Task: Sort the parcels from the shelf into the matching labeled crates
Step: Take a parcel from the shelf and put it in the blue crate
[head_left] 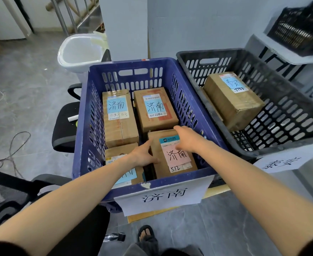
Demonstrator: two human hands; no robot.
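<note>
Left hand [145,155] and right hand [187,139] hold a pink-labelled parcel [176,159] inside blue crate [85,130].

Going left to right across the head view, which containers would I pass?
White bin → blue crate, where the left hand and right hand hold the pink-labelled parcel → black crate containing a lone parcel.
</note>
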